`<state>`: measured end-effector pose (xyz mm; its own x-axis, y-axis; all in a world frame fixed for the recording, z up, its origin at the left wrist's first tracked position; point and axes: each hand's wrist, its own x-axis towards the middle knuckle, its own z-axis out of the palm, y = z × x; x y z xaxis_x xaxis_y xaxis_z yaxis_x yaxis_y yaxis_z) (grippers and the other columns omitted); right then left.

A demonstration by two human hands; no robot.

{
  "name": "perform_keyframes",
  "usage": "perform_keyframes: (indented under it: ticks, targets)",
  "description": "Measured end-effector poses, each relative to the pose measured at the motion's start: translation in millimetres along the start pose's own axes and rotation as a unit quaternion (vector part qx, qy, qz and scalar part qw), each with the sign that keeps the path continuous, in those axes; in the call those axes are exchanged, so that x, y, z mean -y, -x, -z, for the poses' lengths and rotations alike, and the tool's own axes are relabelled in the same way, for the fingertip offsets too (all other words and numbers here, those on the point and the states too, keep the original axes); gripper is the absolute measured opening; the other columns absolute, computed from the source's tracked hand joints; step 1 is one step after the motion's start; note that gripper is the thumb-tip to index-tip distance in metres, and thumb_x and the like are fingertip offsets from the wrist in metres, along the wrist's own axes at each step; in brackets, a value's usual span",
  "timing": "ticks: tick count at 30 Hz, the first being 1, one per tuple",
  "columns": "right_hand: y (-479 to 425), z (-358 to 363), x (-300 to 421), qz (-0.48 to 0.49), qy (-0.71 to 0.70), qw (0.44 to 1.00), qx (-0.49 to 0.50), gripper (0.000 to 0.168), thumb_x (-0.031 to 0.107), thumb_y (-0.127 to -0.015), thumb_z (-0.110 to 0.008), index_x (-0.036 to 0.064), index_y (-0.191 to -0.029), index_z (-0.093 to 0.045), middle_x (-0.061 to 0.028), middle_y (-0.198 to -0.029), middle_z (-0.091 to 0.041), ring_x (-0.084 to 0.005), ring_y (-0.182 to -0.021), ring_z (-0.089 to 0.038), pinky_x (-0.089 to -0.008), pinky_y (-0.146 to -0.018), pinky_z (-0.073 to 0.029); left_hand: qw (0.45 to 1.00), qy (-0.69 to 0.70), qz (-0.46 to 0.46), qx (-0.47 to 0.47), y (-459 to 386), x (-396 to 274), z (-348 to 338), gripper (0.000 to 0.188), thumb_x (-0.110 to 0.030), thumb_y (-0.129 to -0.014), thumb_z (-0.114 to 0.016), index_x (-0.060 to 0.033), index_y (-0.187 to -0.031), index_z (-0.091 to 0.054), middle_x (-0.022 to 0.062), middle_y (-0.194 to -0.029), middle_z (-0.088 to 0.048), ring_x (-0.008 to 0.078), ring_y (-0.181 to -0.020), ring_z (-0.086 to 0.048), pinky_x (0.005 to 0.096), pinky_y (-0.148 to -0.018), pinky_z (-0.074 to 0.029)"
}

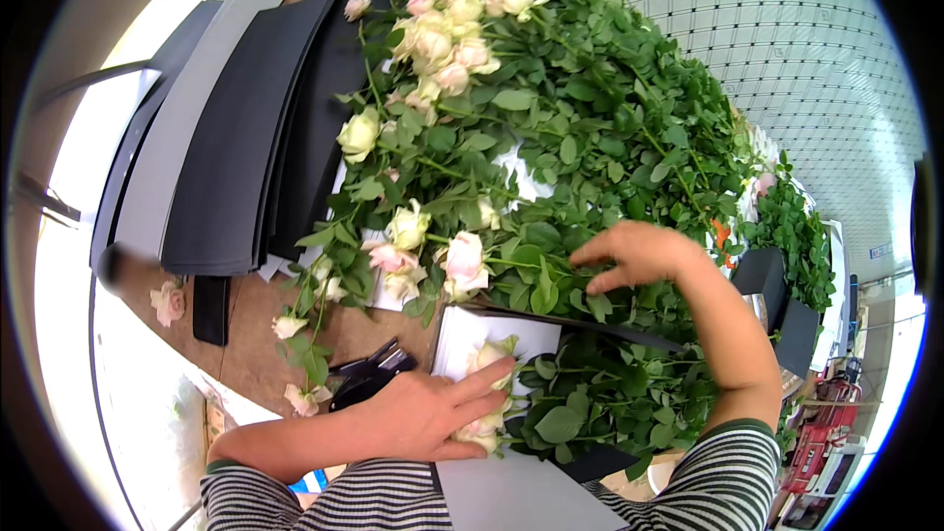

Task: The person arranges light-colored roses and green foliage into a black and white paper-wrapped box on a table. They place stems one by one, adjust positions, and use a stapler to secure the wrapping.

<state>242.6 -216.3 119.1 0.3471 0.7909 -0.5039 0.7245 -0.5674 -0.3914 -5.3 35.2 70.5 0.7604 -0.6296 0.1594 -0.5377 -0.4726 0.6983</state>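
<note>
My left hand rests with spread fingers on several pale cream-pink rose heads, which lie over white paper and a grey sheet. The leafy stems of these roses reach to the right. My right hand is above the large pile of rose foliage, thumb and fingers apart, with nothing seen between them. A pink-white rose lies left of that hand, its stem pointing towards it. A black stapler lies on the wooden table just beyond my left forearm.
Stacks of black sheets and a grey sheet stand at the left. A black phone-like object and a loose pink rose lie on the wooden table. Dark boxy objects are at the right; red crates are beyond.
</note>
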Motion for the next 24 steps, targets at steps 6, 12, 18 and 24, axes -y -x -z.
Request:
perform_keyframes:
  ticks: [6, 12, 18, 24]
  targets:
    - [-76.5, 86.0, -106.8, -0.127, 0.143, 0.870, -0.454, 0.039, 0.031, -0.090, -0.057, 0.005, -0.119, -0.057, -0.0161, -0.114, -0.060, -0.0341, -0.104, -0.058, -0.0421, -0.089, -0.048, 1.000, -0.017, -0.004, 0.017, -4.1, -2.0, 2.0, 0.058, -0.046, -0.077, -0.070, -0.0090, -0.119, -0.056, 0.0122, -0.145, -0.040, 0.0240, -0.054, -0.062, 0.0305, -0.046, -0.049]
    - [-110.3, 59.8, -128.0, -0.233, 0.041, 0.908, -0.345, 0.042, 0.032, -0.092, -0.054, 0.011, -0.128, -0.053, -0.0191, -0.119, -0.061, -0.0378, -0.110, -0.057, -0.0445, -0.095, -0.045, 1.000, -0.012, 0.003, 0.022, 1.9, -1.2, -1.4, 0.057, -0.041, -0.076, -0.071, -0.0085, -0.120, -0.054, 0.0097, -0.148, -0.035, 0.0232, -0.063, -0.065, 0.0331, -0.051, -0.052]
    - [32.2, 117.5, -16.8, -0.116, -0.021, 0.822, -0.557, 0.035, 0.021, -0.091, -0.063, 0.002, -0.119, -0.061, -0.0113, -0.110, -0.066, -0.0184, -0.101, -0.060, -0.0314, -0.090, -0.047, 1.000, -0.022, 0.004, -0.007, 5.6, -1.4, -5.3, 0.059, -0.048, -0.078, -0.069, -0.0093, -0.120, -0.056, 0.0107, -0.146, -0.039, 0.0242, -0.052, -0.060, 0.0317, -0.046, -0.049]
    - [207.5, 118.5, 64.2, 0.084, -0.095, 0.663, -0.738, 0.032, 0.011, -0.093, -0.060, 0.001, -0.123, -0.056, -0.0035, -0.096, -0.063, -0.0085, -0.073, -0.054, -0.0203, -0.063, -0.042, 0.998, -0.053, -0.014, 0.022, -3.1, -4.9, 1.4, 0.060, -0.050, -0.078, -0.068, -0.0096, -0.120, -0.056, 0.0136, -0.146, -0.039, 0.0270, -0.056, -0.064, 0.0345, -0.049, -0.051]
